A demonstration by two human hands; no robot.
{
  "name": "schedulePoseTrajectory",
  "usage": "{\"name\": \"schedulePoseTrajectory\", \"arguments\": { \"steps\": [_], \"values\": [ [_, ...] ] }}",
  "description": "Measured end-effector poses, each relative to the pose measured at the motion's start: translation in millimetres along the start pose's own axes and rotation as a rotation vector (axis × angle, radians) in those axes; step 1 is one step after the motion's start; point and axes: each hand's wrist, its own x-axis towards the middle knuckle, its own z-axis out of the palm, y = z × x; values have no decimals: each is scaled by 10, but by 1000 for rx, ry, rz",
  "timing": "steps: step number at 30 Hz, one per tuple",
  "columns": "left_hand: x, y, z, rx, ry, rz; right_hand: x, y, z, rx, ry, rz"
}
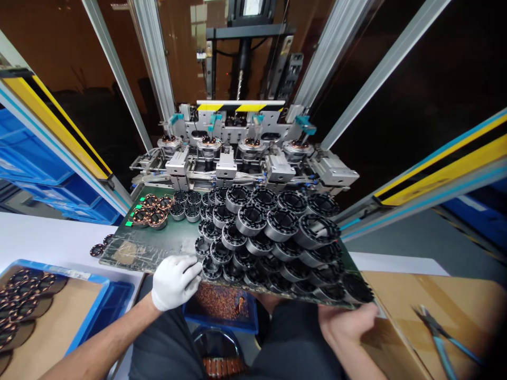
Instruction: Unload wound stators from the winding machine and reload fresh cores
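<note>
My left hand [176,282], in a white glove, lies at the front edge of a green board [174,237]. Its fingers are extended and slightly bent, the tips beside the nearest stator cores. Black-and-grey ring-shaped stator cores [282,224] are stacked in several layers across the board's middle and right. My bare right hand [348,319] is at the board's front right corner, its fingers closed round the edge and partly hidden. Copper-wound stators [156,217] with green tags sit at the board's back left.
Behind the board stands a machine with several clamping stations [253,148] holding wound parts. A blue tray [101,290] with wound stators is at left. Pliers [439,335] lie on cardboard [451,301] at right. Below, a blue bin [222,303] contains copper-coloured bits. Yellow-black posts [59,126] flank the station.
</note>
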Motion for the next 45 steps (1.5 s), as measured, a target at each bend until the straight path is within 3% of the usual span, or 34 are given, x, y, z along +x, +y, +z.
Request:
{"name": "schedulePoseTrajectory", "arguments": {
  "steps": [6, 17, 31, 39, 45],
  "values": [
    [-9, 6, -2, 0, 0, 4, 50, 13, -66, 16, -56, -25],
    [-9, -2, 5, -4, 7, 1, 149, 8, -165, 18, 7, -14],
    [2, 5, -7, -4, 2, 2, 98, 18, -83, -30, -38, -13],
    [5, -1, -2, -8, 10, 3, 16, 44, -9, -90, 40, -66],
    [-11, -3, 3, -5, 7, -1, -97, 22, 80, 117, 9, 42]
  ]
}}
